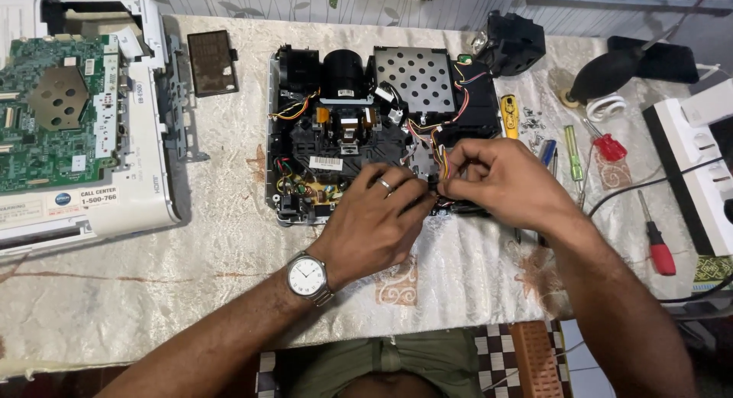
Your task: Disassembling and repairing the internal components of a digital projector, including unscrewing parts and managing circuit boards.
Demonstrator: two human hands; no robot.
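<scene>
An opened projector chassis [366, 131] lies on the table, showing a black lens barrel [342, 74], a perforated metal shield [414, 77] and coloured wire bundles [439, 150]. My left hand [374, 222], wearing a ring and a wristwatch [308, 277], rests on the front right corner of the chassis with fingertips pinched. My right hand [496, 177] meets it there, fingers closed on the wires and a small connector at the chassis edge. What exactly sits between the fingertips is hidden.
A white top cover with a green circuit board [53, 112] lies at the left. A dark flat panel [211, 61] sits behind. Right of the chassis are screwdrivers [657, 241], loose screws [531, 123], a black air blower [611, 70], a black part [510, 41] and a white power strip [699, 165].
</scene>
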